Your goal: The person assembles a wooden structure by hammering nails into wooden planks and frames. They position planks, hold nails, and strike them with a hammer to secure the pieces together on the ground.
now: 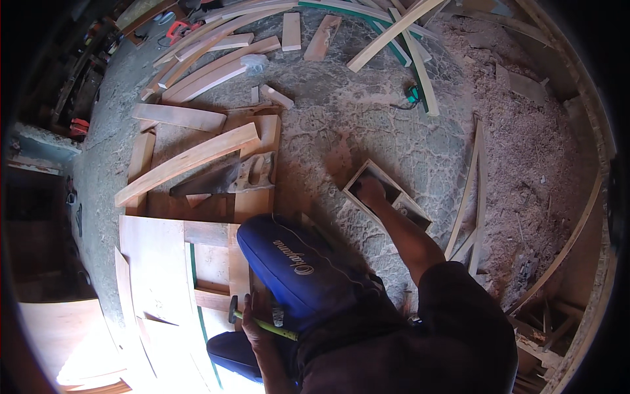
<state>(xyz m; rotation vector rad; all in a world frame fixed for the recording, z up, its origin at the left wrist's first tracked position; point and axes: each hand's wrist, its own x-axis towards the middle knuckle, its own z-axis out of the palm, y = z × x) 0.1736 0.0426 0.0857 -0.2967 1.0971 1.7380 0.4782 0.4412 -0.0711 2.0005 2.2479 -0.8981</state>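
While in left hand point(256, 326), hammer point(278, 329) aslant.

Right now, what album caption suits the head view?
Left hand grips a hammer; right hand reaches into a wooden box.

From a person's head, the left of two side-by-side fisheye cameras looks steeply down past a blue-clad leg point(289, 276), framing the left hand point(258, 323) and right hand point(372, 190) nearby and the rough floor point(308, 98) beyond, straight edges bending toward the rim.

Sawdust point(531, 151) on R; green tool point(412, 95) nr plank point(422, 82) end; red tool point(178, 29) top L.
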